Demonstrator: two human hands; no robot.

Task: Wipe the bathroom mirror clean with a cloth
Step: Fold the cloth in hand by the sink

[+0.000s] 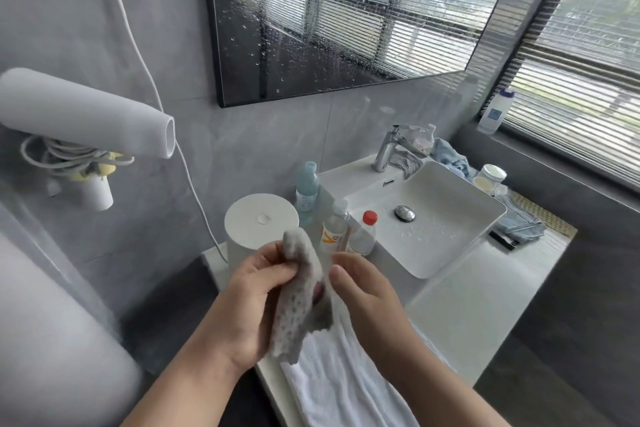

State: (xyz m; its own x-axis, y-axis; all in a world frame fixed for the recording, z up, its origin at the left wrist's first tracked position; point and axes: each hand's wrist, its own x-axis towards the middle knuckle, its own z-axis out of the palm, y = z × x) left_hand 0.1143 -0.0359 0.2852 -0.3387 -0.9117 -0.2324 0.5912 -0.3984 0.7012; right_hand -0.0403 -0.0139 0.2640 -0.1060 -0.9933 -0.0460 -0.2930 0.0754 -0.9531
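A spotted grey cloth [304,291] is held in front of the sink [429,219], pinched by the left hand [252,302] and touched by the right hand [363,288] (fingers loosely curled). Above the sink, the mirror [346,11] is speckled with droplets.

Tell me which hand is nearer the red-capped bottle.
Right. The right hand sits just below the red-capped bottle, fingertips almost under it; the left hand, gripping the spotted cloth, is farther off to its left.
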